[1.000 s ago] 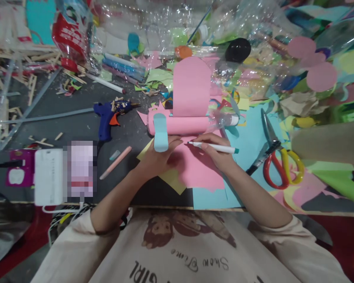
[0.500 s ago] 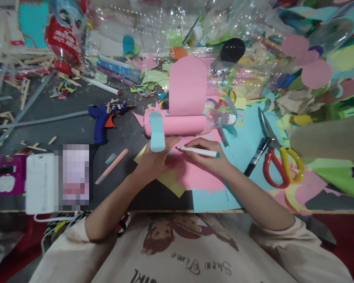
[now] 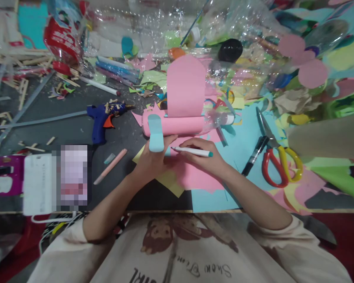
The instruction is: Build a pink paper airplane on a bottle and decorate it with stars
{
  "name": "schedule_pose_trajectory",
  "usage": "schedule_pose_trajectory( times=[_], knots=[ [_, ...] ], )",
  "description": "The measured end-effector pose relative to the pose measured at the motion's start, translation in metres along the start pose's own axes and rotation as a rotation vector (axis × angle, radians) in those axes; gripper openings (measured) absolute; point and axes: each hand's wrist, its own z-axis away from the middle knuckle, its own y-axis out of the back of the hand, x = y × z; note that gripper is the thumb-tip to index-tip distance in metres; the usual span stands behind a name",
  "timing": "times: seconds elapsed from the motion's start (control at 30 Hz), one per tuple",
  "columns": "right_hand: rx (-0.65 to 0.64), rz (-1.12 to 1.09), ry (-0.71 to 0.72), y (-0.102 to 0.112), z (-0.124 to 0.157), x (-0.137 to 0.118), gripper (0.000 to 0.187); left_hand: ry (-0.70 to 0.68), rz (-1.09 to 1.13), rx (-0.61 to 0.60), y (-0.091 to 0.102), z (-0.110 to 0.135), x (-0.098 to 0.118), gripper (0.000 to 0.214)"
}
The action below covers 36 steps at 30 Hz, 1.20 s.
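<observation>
My right hand (image 3: 205, 159) grips a white marker pen (image 3: 194, 151) with a teal end, its tip low over a sheet of pink paper (image 3: 197, 177). My left hand (image 3: 153, 165) lies on the same sheet, one finger stretched towards the tip; a light blue paper strip (image 3: 155, 131) covers some of its fingers. That strip crosses a plastic bottle wrapped in pink paper (image 3: 179, 125), which lies on its side just beyond both hands. From the bottle rises a pink rounded paper panel (image 3: 186, 86). Beneath the pink sheet are yellow paper (image 3: 172, 184) and light blue paper (image 3: 206, 200).
Scissors (image 3: 275, 149) and a black marker (image 3: 255, 156) lie to the right. At left are a blue glue gun (image 3: 98, 120), a pink pen (image 3: 110, 166), a phone (image 3: 73, 173) and a white power bank (image 3: 37, 182). Clear bottles and paper scraps crowd the back.
My right hand and the marker have moved slightly left along the pink sheet, towards my left hand. My left hand stays in nearly the same place.
</observation>
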Motion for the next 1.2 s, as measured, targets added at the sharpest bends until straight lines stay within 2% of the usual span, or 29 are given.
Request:
schedule_pose_trajectory(
  times=[0.33, 0.63, 1.2],
  knots=[
    [0.002, 0.045, -0.019, 0.0, -0.001, -0.004, 0.009, 0.032, 0.031, -0.009, 0.0, 0.0, 0.0, 0.058],
    [-0.001, 0.043, -0.04, 0.0, -0.001, -0.009, 0.015, 0.006, 0.004, -0.01, -0.002, -0.001, -0.003, 0.063],
    [0.104, 0.006, -0.101, 0.005, 0.004, -0.01, 0.015, 0.074, -0.035, -0.072, 0.004, -0.007, 0.005, 0.061]
  ],
)
